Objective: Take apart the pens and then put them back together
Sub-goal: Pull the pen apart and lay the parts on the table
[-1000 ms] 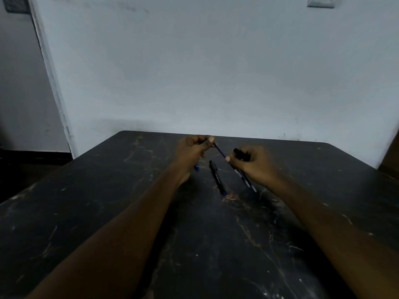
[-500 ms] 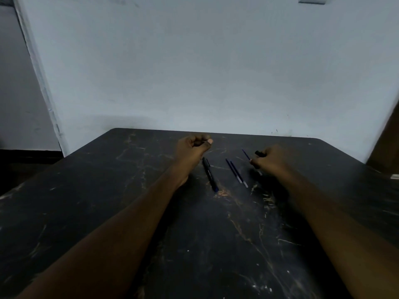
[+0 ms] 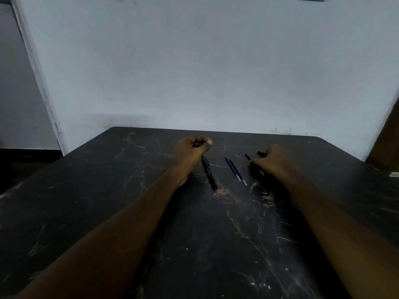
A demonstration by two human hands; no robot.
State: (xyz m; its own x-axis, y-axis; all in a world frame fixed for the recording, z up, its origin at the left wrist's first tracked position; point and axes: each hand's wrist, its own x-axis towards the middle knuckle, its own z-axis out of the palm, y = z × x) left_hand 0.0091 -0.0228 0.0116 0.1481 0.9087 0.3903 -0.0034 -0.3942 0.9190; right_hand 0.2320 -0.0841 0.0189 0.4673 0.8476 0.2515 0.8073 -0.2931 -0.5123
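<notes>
Two bare forearms reach across a scratched black table (image 3: 237,244) toward a pale wall (image 3: 194,61), and we count the pen parts lying between them. No box, cup or tray shows here — every piece lies straight on the tabletop. One whole-looking dark pen (image 3: 209,172) with a blue tip at its near end lies just beside the left hand (image 3: 191,151), its far end close under the thumb; we cannot tell whether skin touches it. Two thin blue refills (image 3: 235,170) lie side by side, nearly touching, in the middle, apart from both hands. The left hand is curled into a loose fist, thumb laid over the fingers, and we cannot tell whether anything is inside it. The right hand (image 3: 273,159) is closed as well, knuckles up, resting on the table. From its far side sticks a short black piece (image 3: 260,154) — a cap or barrel end, too dim for us to say which — and a third thin blue refill (image 3: 247,156) pokes out beside the fingers, so this hand grips at least those two parts. A pale scrap (image 3: 394,174) sits at the table's far right edge.
</notes>
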